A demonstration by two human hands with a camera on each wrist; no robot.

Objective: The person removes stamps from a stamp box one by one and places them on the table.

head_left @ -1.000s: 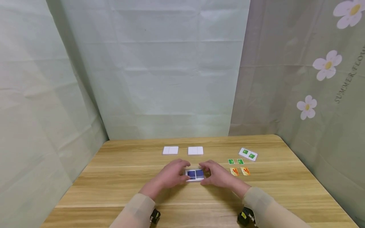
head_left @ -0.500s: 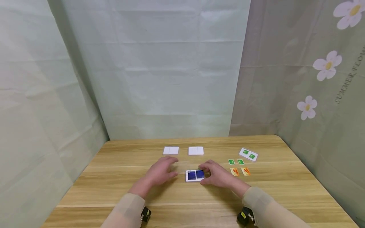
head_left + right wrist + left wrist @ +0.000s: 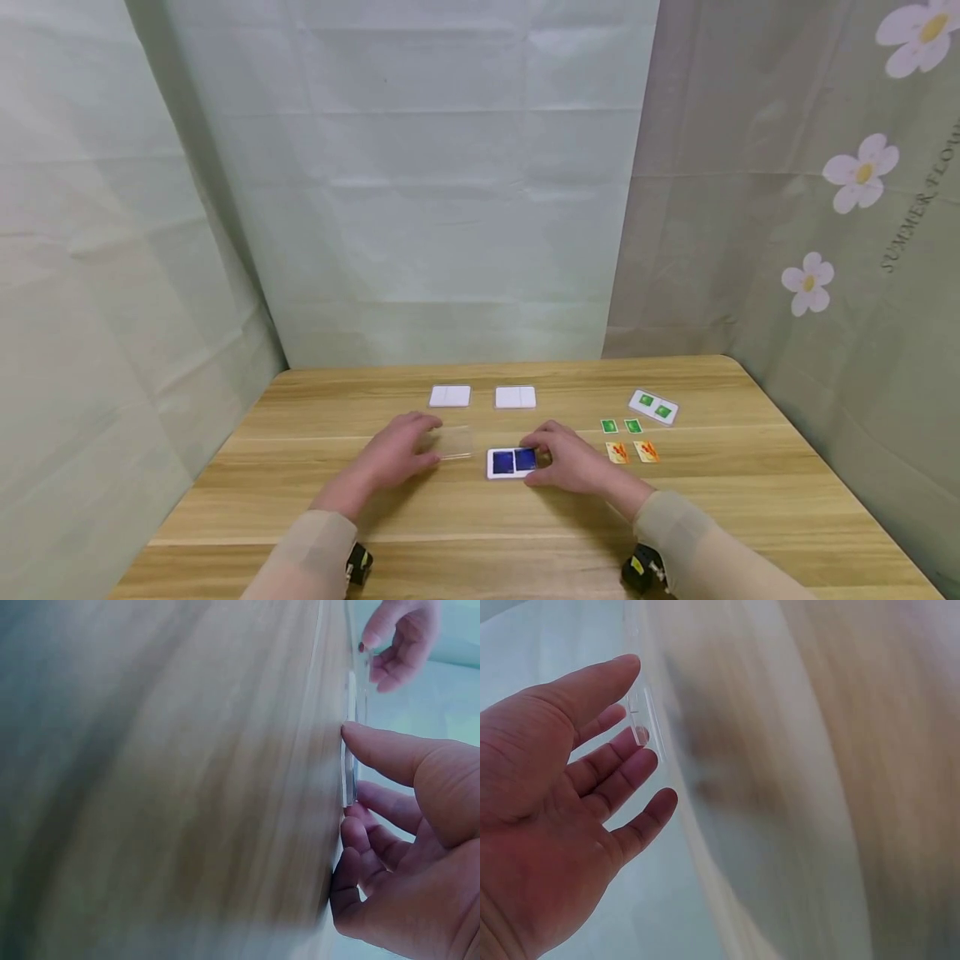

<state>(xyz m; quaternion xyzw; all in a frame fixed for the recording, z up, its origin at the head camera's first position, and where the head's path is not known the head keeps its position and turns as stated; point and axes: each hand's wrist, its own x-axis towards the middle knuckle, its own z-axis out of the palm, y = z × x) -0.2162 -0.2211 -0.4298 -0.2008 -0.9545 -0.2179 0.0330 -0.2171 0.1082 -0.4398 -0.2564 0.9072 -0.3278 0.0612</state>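
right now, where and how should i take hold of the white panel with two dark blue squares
Probably by both long edges of the white panel, near its right end, coming from the right: it lies flat, the right grip spans it there, and the left grip holds a clear cover off to its left.

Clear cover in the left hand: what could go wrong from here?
1. The left hand holds the clear cover by one end only, so it might tilt or slip.
2. The blue squares sit uncovered in the white tray; a jerk of the right hand gripping its end could shift them.
3. Green squares and orange squares lie close to the right hand and may get brushed.
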